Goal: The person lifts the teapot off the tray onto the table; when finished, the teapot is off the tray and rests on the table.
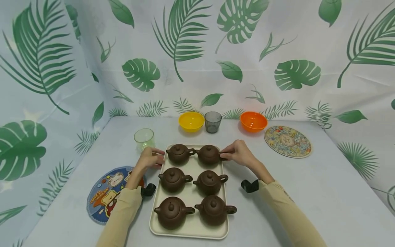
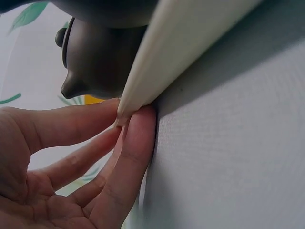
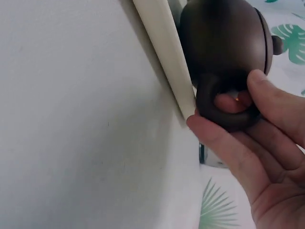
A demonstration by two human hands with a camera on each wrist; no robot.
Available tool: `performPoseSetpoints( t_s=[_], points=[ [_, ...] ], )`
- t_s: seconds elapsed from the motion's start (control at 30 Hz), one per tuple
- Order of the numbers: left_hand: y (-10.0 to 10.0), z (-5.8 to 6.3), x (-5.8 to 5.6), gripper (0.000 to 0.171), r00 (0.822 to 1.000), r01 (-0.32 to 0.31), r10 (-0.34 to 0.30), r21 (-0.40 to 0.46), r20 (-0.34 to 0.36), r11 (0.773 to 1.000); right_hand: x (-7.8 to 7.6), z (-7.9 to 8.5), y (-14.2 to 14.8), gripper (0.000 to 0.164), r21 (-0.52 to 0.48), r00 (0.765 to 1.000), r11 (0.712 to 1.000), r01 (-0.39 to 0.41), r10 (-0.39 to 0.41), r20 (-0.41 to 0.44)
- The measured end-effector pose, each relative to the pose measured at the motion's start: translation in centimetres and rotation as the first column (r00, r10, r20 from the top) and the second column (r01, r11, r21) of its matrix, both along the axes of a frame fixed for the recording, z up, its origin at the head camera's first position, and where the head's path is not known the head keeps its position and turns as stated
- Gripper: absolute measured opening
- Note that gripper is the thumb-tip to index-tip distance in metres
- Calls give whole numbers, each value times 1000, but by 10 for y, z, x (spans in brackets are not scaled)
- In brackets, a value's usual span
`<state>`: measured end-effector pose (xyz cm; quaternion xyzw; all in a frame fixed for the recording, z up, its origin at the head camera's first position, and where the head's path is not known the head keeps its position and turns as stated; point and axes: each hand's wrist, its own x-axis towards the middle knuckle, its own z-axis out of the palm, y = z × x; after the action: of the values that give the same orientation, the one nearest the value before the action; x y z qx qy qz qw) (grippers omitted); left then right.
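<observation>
Several dark brown teapots stand in two columns on a cream rectangular tray (image 1: pixel 191 232). My left hand (image 1: pixel 150 158) is at the tray's far left edge; in the left wrist view its thumb and fingers (image 2: pixel 136 143) pinch the rim, with a teapot (image 2: pixel 102 62) just above. At the far right corner, my right hand (image 1: pixel 240 153) holds the handle of the back right teapot (image 1: pixel 209 155). The right wrist view has the thumb and fingers around the looped handle (image 3: pixel 206 102), and one fingertip is close to the tray edge.
Beyond the tray are a yellow bowl (image 1: pixel 191 122), a grey glass (image 1: pixel 213 122) and an orange bowl (image 1: pixel 253 122). A greenish clear glass (image 1: pixel 144 136) stands behind the left hand. A blue round mat (image 1: pixel 102 195) lies partly under the left forearm; a patterned round mat (image 1: pixel 288 141) lies at right.
</observation>
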<state>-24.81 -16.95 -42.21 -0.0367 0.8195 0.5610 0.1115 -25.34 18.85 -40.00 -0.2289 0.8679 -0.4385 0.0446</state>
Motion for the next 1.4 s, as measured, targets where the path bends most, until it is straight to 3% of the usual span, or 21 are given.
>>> performPoseSetpoints(
  t_s=[0.17, 0.3, 0.53, 0.73, 0.97, 1.27, 1.4],
  points=[
    [0, 0, 1, 39, 1000, 7, -7, 7, 9, 1000, -2, 10, 28, 16, -117, 1000, 993, -2, 3, 9],
    [-1, 1, 1, 40, 1000, 10, -10, 23, 1, 1000, -1, 24, 71, 15, -137, 1000, 990, -15, 12, -21],
    [-3, -2, 1, 42, 1000, 14, -14, 18, -4, 1000, 15, 28, 157, 21, 11, 996, 996, 94, -93, -6],
    [-4, -3, 1, 40, 1000, 10, -10, 17, 2, 1000, 31, 22, 204, 24, 122, 987, 980, 157, -161, 24],
    [-2, -2, 1, 39, 1000, 8, -8, 8, 1, 1000, 38, 16, 232, 22, 158, 985, 974, 165, -171, 27],
    [2, -2, 1, 38, 1000, 10, -10, 5, 4, 1000, 39, 7, 240, 23, 131, 983, 977, 169, -177, 47],
    [3, -1, 2, 38, 1000, 7, -7, 15, 7, 1000, 38, 8, 239, 25, 212, 980, 960, 186, -197, 33]
  ],
)
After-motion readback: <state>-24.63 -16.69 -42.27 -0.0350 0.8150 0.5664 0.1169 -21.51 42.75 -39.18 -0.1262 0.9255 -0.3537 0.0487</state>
